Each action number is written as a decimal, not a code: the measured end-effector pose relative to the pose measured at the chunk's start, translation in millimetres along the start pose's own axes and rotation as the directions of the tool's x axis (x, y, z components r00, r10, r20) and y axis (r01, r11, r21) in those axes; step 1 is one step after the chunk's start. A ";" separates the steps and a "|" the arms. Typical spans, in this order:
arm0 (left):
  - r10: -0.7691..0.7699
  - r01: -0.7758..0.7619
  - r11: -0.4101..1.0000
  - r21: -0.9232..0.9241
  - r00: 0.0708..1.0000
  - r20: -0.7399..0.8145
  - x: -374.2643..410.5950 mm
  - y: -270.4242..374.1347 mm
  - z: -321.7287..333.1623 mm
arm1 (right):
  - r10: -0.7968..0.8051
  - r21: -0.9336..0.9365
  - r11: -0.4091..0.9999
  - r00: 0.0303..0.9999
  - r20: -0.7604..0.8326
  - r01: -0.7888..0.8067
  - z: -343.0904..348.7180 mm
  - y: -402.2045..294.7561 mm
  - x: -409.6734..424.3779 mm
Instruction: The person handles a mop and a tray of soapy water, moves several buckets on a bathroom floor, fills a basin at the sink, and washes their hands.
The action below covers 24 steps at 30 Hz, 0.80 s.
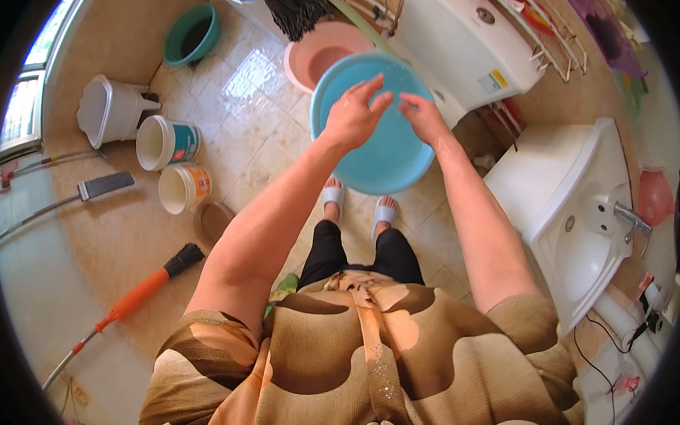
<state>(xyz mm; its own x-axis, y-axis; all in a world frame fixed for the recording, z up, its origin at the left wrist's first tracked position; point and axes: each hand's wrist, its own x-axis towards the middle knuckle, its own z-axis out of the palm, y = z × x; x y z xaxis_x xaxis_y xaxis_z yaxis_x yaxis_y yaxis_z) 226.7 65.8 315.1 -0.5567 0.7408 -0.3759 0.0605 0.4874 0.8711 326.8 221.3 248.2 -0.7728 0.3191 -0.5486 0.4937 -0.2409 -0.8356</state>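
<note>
Both of my hands are above a round light-blue plastic basin (384,166). My left hand (354,113) is over the left and middle part of it, palm turned inward, thumb apart from the fingers. On the other side, close to the rim, my right hand (424,119) has its fingers bent and pointing toward the left hand. A small gap separates the two hands, and neither holds anything. The skin looks wet, and small droplets show near the basin's far rim. What supports the basin is hidden beneath it.
A pink basin (300,62) lies behind the blue one, below a black mop head (299,11). The toilet tank (464,42) and washbasin (585,266) are at right. Buckets (151,144), a white stool (105,111), a green basin (174,46) and an orange brush (140,292) are left.
</note>
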 end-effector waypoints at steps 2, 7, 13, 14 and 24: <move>0.061 -0.095 0.925 -0.367 0.993 -0.103 -7.3 -12.4 18.0 | -0.120 0.014 0.993 0.991 -0.062 0.121 -4.2 22.6 -1.4; 0.006 -0.038 0.966 -0.255 0.992 -0.128 -32.9 -7.5 49.5 | -0.032 -0.101 0.995 0.998 -0.048 0.027 -15.5 35.3 -16.1; -0.030 -0.007 0.948 -0.319 0.993 -0.111 -64.6 13.2 57.8 | 0.035 -0.219 0.975 0.999 -0.005 -0.035 -25.6 26.7 -35.6; -0.029 -0.010 0.936 -0.353 0.994 -0.103 -66.7 12.9 56.0 | 0.046 -0.216 0.975 0.999 0.004 -0.044 -24.2 23.4 -39.6; 0.109 -0.204 0.957 -0.206 0.911 -0.397 -108.1 -27.8 49.8 | 0.010 -0.004 1.000 0.989 -0.146 -0.011 3.4 45.5 -64.6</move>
<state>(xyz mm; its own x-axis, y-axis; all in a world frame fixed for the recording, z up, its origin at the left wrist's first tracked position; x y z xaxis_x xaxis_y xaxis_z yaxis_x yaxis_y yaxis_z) 326.5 -4.8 315.7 -0.8297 0.5448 -0.1219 0.0011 0.2199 0.9755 397.8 186.5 245.7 -0.7015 0.4467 -0.5553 0.5034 -0.2410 -0.8297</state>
